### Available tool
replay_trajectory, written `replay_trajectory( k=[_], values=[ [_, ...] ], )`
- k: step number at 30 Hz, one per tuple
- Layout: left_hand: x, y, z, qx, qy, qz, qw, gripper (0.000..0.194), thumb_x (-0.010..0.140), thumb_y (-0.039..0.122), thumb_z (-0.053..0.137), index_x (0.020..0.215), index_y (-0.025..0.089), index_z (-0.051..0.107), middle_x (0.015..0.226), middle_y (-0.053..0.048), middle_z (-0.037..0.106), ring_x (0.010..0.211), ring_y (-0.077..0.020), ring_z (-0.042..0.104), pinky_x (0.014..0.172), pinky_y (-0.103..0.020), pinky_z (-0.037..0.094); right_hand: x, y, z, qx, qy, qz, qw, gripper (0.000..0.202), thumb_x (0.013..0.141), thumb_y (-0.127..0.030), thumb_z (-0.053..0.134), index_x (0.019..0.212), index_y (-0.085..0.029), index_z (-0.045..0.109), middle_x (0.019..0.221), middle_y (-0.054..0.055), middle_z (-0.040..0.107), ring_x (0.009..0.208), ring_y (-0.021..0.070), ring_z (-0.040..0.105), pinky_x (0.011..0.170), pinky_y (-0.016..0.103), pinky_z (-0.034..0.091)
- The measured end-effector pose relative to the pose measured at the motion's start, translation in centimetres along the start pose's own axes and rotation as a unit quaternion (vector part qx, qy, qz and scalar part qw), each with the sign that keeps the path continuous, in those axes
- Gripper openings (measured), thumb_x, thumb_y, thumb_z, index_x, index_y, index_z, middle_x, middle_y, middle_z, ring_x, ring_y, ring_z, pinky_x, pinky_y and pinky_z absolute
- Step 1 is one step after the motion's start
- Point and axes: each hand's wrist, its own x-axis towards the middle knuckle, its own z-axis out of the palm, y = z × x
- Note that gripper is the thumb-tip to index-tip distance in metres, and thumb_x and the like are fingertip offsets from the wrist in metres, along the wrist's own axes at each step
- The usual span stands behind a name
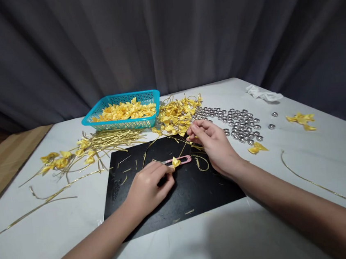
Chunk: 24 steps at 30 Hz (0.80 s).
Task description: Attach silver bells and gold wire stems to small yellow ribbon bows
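Observation:
Over the black mat (180, 203), my left hand (149, 183) pinches a small yellow ribbon bow (175, 162) between thumb and fingertips. Up and to the right, my right hand (213, 146) is closed in a pinch on a thin gold wire tie, most of it hidden by the fingers. A stretch of gold wire runs from those fingers down toward the bow. Just behind the bow, a pink-handled cutter (186, 160) lies on the mat, partly covered by my left hand. A loop of gold cord (201, 163) rests beside my right wrist.
A blue basket (118, 122) of yellow bows stands at the back, next to a heap of wired bows (176, 114). Gold wire ties (115, 139) lie in front of it. Silver beads (242, 124) spread on the right, near a crumpled white tissue (263, 94).

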Motion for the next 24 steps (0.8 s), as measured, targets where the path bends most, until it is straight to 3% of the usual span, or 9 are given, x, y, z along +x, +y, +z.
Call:
replay_trajectory(
  k=[4,7,9,12,14,17,21,23,24],
  values=[
    [-0.1,0.6,-0.5,0.012,-0.037,-0.01,0.999,0.006,0.073,0.013,0.056,0.071,0.018,0.058,0.067,-0.002,0.064,0.065,-0.0168,0.055,0.057,-0.027,0.045,-0.4,-0.1,0.3,-0.023,-0.058,0.022,0.998,0.015,0.08,-0.031,0.056,0.078,-0.017,0.053,0.073,-0.001,0.053,0.06,0.0086,0.05,0.057,0.022,0.047],
    [-0.2,1.0,-0.7,-0.029,0.05,-0.058,0.997,0.012,0.074,0.021,0.061,0.085,0.017,0.057,0.073,-0.003,0.062,0.066,-0.0169,0.054,0.06,-0.029,0.045,-1.5,-0.3,1.3,-0.049,-0.096,0.011,0.994,0.01,0.078,-0.027,0.058,0.077,-0.017,0.055,0.075,-0.001,0.049,0.064,0.01,0.048,0.052,0.021,0.042],
    [-0.2,1.2,-0.5,-0.106,0.11,-0.127,0.98,0.028,0.077,0.024,0.059,0.104,0.017,0.054,0.092,-0.008,0.064,0.08,-0.0185,0.058,0.071,-0.032,0.048,-2.3,-0.4,1.8,-0.095,-0.146,-0.029,0.984,0.008,0.08,-0.023,0.053,0.076,-0.017,0.055,0.076,0.0,0.048,0.065,0.0102,0.046,0.056,0.022,0.042],
    [0.2,1.2,0.1,-0.304,0.087,-0.202,0.927,0.036,0.083,0.027,0.053,0.118,0.019,0.049,0.114,-0.011,0.061,0.1,-0.0202,0.059,0.085,-0.034,0.049,-3.0,-0.5,2.2,-0.139,-0.167,-0.071,0.973,0.008,0.083,-0.02,0.048,0.078,-0.017,0.053,0.079,0.001,0.047,0.067,0.0102,0.048,0.057,0.022,0.041],
    [0.5,1.1,0.4,-0.411,0.04,-0.237,0.88,0.031,0.084,0.031,0.053,0.112,0.019,0.055,0.102,-0.01,0.067,0.092,-0.0197,0.063,0.081,-0.033,0.051,-3.1,-0.4,2.2,-0.163,-0.162,-0.089,0.969,0.008,0.084,-0.018,0.048,0.078,-0.017,0.054,0.079,0.0,0.047,0.065,0.0093,0.047,0.055,0.021,0.04],
    [0.8,0.8,0.4,-0.462,-0.005,-0.303,0.834,0.025,0.08,0.037,0.058,0.091,0.016,0.065,0.075,-0.006,0.068,0.067,-0.0153,0.062,0.065,-0.027,0.051,-3.2,-0.1,2.1,-0.176,-0.152,-0.097,0.968,0.008,0.084,-0.018,0.049,0.078,-0.017,0.054,0.078,0.0,0.047,0.062,0.0081,0.046,0.051,0.019,0.039],
    [0.9,0.6,0.2,-0.464,0.001,-0.357,0.811,0.027,0.078,0.041,0.059,0.071,0.016,0.064,0.052,0.003,0.049,0.044,-0.0069,0.037,0.042,-0.019,0.032,-2.6,0.2,1.8,-0.222,-0.168,-0.108,0.954,0.009,0.085,-0.022,0.049,0.079,-0.017,0.055,0.077,-0.001,0.053,0.052,0.0058,0.044,0.045,0.018,0.037],
    [0.9,0.7,0.1,-0.466,0.013,-0.372,0.803,0.027,0.077,0.044,0.059,0.072,0.018,0.065,0.051,0.006,0.04,0.042,-0.0063,0.027,0.039,-0.02,0.021,-1.5,0.2,0.9,-0.297,-0.14,-0.127,0.936,0.01,0.085,-0.024,0.05,0.083,-0.018,0.058,0.079,-0.001,0.058,0.051,0.0064,0.046,0.048,0.019,0.04],
    [0.9,0.7,0.1,-0.467,0.013,-0.378,0.8,0.027,0.076,0.044,0.06,0.073,0.018,0.065,0.052,0.005,0.039,0.043,-0.0064,0.025,0.039,-0.021,0.018,-0.7,0.1,0.1,-0.36,-0.085,-0.14,0.918,0.011,0.085,-0.024,0.05,0.084,-0.019,0.059,0.08,-0.001,0.06,0.056,0.0082,0.05,0.053,0.02,0.043]
  ],
)
